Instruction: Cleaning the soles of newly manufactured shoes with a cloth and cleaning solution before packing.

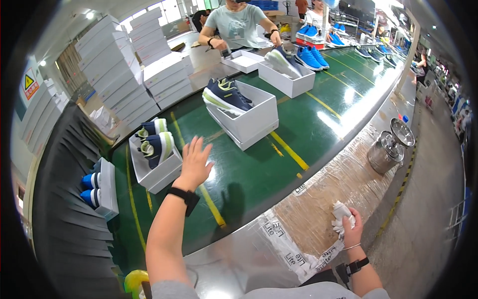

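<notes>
- Green conveyor belt (259, 169) carries white shoe boxes.
- Left hand (195, 162), fingers spread and empty, hovers just beside the navy-shoe box (155, 172).
- Right hand (351, 226) fingers grip crumpled white paper (341, 215).

Factory hall: bright windows (164, 10) at far end, white box stacks (119, 70) along the green conveyor's (318, 119) left edge, grey concrete floor (433, 199) right.

1. A single head view looks down and forward from the person's head, over a green conveyor belt (259, 169).
2. It sits close above the forearms, which enter from the lower edge.
3. Fisheye bending probably exaggerates the belt's curve; far workstations are small.
</notes>
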`<state>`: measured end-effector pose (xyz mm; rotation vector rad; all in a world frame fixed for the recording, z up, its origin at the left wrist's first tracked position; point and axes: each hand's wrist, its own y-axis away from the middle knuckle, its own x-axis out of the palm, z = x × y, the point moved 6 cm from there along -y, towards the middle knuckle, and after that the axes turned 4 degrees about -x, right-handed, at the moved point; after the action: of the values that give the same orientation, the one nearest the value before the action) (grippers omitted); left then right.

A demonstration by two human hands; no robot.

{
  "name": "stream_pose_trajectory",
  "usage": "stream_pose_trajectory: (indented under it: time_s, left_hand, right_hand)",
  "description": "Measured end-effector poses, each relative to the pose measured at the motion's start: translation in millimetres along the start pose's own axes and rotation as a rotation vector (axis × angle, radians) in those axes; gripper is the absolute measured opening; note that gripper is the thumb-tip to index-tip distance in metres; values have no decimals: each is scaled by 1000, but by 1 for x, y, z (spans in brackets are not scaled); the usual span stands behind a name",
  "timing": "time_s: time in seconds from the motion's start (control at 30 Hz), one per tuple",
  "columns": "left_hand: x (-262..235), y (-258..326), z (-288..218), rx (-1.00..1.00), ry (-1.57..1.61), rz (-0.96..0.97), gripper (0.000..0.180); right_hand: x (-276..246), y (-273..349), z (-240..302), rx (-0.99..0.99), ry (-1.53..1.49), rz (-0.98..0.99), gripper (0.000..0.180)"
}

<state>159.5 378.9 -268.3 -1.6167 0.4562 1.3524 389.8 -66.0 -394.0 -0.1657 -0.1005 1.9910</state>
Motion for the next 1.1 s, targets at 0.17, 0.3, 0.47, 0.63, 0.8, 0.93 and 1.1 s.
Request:
stream_pose_trajectory:
  time_s: [0.17,0.3,0.47,0.63,0.8,0.93,1.1]
  left_hand:
    - [22,-99,-52,78,166,-96,72]
    - [52,-108,-50,-18,150,-2,78]
    - [43,-78,-45,28,154,-11,73]
    - [1,-21,-58,103,156,-35,70]
    - [-43,7,-67,174,486,135,54]
    - [-86,-35,-21,187,254,14,53]
    - [-43,-103,1,151,-17,460,57]
  right_hand:
    - [-1,3,-3,-105,230,-5,32]
    - [6,5,10,-179,348,10,31]
    - [3,4,8,-190,330,6,31]
    - [1,2,-3,-216,256,10,30]
    - [-4,-1,-8,-210,307,4,30]
    - [1,0,-3,-216,322,-5,30]
    - [-7,5,-3,-241,408,-39,30]
